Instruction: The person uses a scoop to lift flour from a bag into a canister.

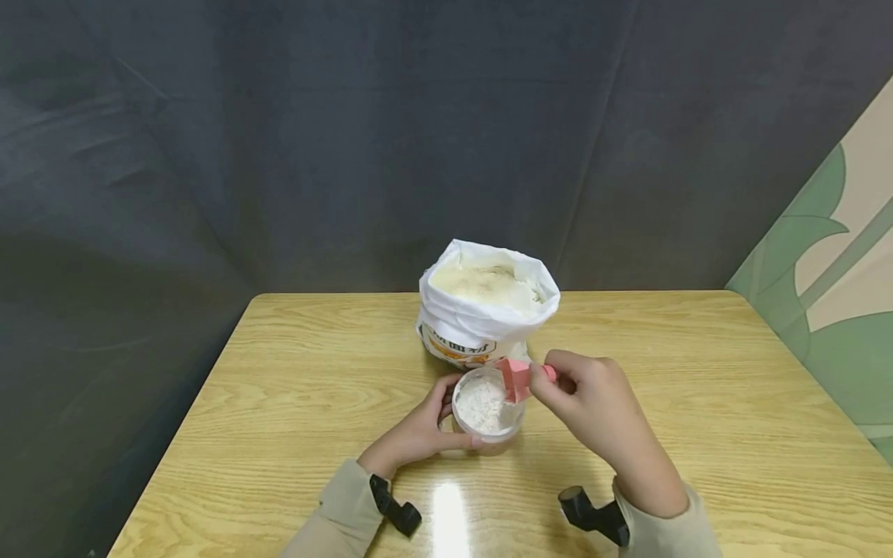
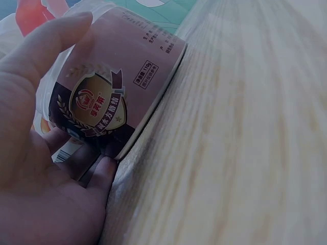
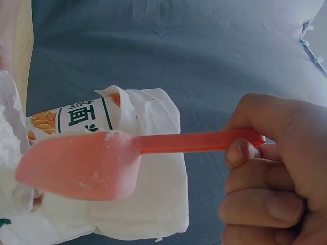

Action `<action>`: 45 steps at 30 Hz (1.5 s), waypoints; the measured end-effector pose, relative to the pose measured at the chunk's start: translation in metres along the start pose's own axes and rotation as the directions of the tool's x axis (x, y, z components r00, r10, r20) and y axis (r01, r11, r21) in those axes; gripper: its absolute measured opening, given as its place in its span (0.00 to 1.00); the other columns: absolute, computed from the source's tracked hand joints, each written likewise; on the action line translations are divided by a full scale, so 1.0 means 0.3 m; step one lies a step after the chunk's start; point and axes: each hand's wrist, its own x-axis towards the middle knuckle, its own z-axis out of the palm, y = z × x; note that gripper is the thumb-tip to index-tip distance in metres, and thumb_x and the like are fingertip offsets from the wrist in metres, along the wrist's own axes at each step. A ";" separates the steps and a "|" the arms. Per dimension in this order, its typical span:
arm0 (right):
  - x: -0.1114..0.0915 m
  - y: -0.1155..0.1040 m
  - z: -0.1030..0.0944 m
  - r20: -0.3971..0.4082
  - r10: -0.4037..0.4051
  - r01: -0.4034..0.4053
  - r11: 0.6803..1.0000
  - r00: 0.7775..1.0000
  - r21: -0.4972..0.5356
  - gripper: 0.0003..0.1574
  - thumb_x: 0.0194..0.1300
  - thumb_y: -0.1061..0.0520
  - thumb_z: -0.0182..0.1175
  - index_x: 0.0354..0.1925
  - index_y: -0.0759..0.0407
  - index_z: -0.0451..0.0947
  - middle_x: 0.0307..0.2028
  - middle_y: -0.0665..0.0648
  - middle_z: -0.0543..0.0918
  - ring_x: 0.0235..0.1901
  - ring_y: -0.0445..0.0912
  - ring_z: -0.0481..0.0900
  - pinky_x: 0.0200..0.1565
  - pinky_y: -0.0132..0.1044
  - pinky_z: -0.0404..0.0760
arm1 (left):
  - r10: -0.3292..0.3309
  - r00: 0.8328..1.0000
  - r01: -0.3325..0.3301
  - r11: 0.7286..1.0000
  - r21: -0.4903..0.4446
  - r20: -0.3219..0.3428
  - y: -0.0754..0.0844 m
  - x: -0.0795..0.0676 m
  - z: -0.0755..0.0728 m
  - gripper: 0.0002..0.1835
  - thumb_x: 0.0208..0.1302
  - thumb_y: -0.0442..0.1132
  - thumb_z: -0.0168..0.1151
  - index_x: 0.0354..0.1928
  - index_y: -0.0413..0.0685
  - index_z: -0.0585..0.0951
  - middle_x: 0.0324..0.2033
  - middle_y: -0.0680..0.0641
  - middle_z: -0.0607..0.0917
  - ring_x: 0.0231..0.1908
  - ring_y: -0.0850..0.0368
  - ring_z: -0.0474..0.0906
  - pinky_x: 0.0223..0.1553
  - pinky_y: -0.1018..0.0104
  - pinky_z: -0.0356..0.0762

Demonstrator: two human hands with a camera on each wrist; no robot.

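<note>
My left hand [image 1: 422, 428] holds a small round plastic tub [image 1: 497, 447], fingers and thumb around its sides. White powder like flour [image 1: 481, 404] fills much of the tub. The left wrist view shows a pinkish printed label [image 2: 130, 56] on its wall, with the base on the wood. With my right hand [image 1: 605, 407] I grip the handle of a pink scoop [image 1: 516, 380], its head tilted down over the tub's right rim. Traces of powder cling to the scoop head [image 3: 84, 166] in the right wrist view.
Right behind the tub stands an open white flour bag [image 1: 446, 329] with a printed front, its top folded back around pale flour [image 1: 481, 284]. The wooden table [image 1: 293, 387] ends at a dark cloth backdrop [image 1: 391, 147]. A leaf-patterned panel [image 1: 837, 310] stands at the right.
</note>
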 end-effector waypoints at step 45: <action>0.003 0.022 -0.081 -0.045 0.256 -0.232 0.928 0.966 0.291 0.27 0.71 0.66 0.56 0.14 0.54 0.67 0.10 0.47 0.61 0.12 0.38 0.56 0.12 0.37 0.55 | 0.001 1.000 0.000 1.000 0.012 -0.011 0.000 -0.003 0.001 0.54 0.57 0.43 0.78 0.78 0.52 0.52 0.76 0.44 0.58 0.74 0.49 0.59 0.73 0.53 0.56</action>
